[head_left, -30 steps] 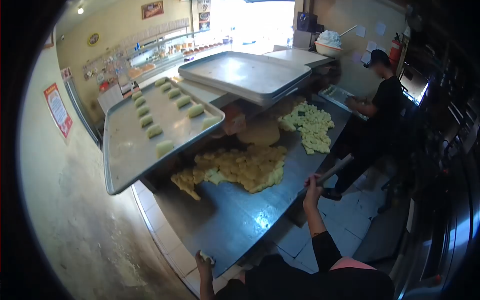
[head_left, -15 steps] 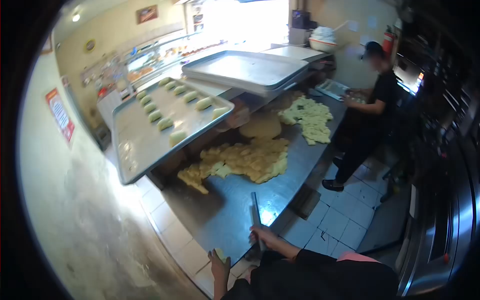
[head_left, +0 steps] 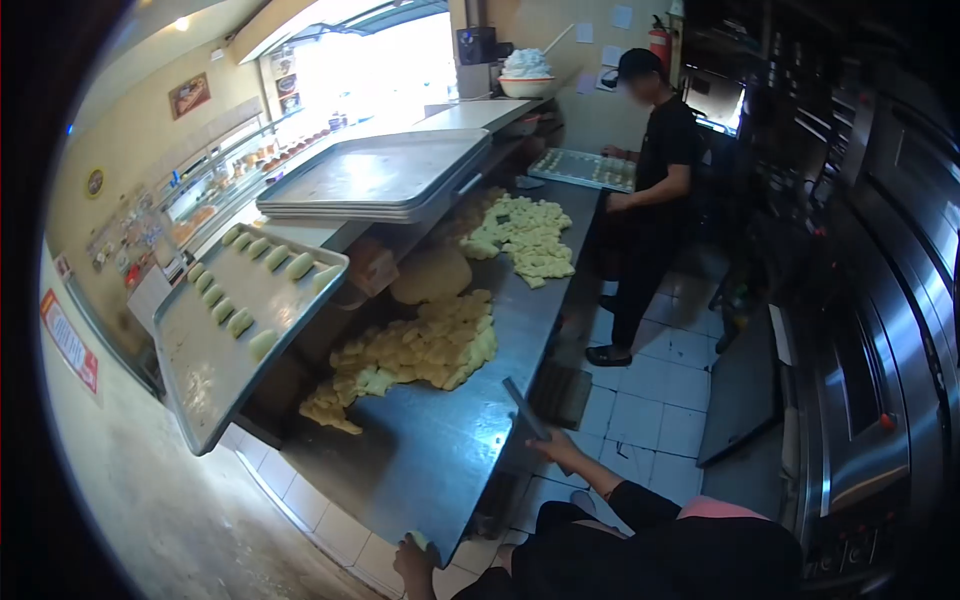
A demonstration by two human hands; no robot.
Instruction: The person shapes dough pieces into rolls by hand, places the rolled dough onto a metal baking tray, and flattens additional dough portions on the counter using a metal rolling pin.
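Note:
My right hand (head_left: 558, 450) is closed round a grey rod-like tool (head_left: 525, 407), held over the front edge of the metal table (head_left: 440, 450). At the table's near left corner, my left hand (head_left: 413, 560) holds a small pale dough piece (head_left: 420, 541). A large yellowish mass of dough pieces (head_left: 430, 350) lies mid-table, and a paler green-yellow mass (head_left: 530, 235) lies farther back. Between them sits a smooth round dough lump (head_left: 432, 275). On the left, a tray (head_left: 205, 375) bears two rows of dough rolls (head_left: 240, 322).
Stacked trays (head_left: 370, 175) rest on the raised shelf. A co-worker (head_left: 655, 190) stands at the far end beside a tray of small pieces (head_left: 575, 168). A bowl with white contents (head_left: 527, 85) is at the back. Steel ovens (head_left: 875, 350) line the right.
The view has turned right. My right hand and the tool moved down from a raised position over the table's edge to near its front. The co-worker's arm has shifted back from the far tray.

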